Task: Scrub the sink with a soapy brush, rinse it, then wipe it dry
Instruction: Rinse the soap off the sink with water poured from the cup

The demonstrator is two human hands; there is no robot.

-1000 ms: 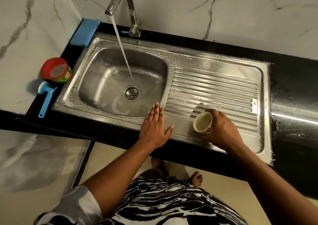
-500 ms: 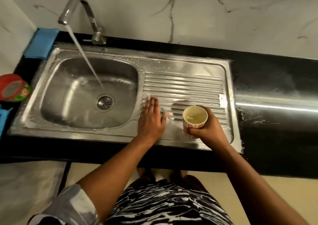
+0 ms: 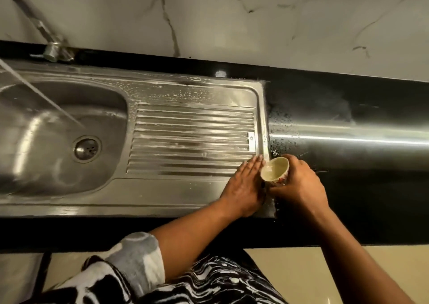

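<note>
White marble-veined wall [image 3: 232, 13] at the back; beneath it a glossy black desk [image 3: 348, 199] runs from left to right. Set into the desk's left and middle stretch: one stainless steel sink [image 3: 162, 194], wet, with white soap flecks along its rear rim. Its parts, left to right: basin [image 3: 34, 145] with a round drain [image 3: 86, 149] at the bottom, then a ribbed draining board [image 3: 192, 138] with pale suds in the grooves. Behind the basin stands a curved tap [image 3: 52, 48], much blurred, and a thin slanting stream of water [image 3: 46, 101] falls into the basin short of the drain. Your left hand [image 3: 243, 187] lies palm down on the near right corner of the draining board, its grip apart, fingers straight and together, the tips reaching the sink's right rim. Your right hand [image 3: 299, 187] is just beside it, above the seam between sink and desk, its grip clamped round a small cream cup [image 3: 275, 170] with a red pattern on its side. The cup is tilted, mouth turned up and toward your left hand; whether it holds water, you cannot tell. A rolled grey sleeve [image 3: 137, 257] covers your left upper arm. Cream floor [image 3: 290, 276] shows below the desk's front edge.
</note>
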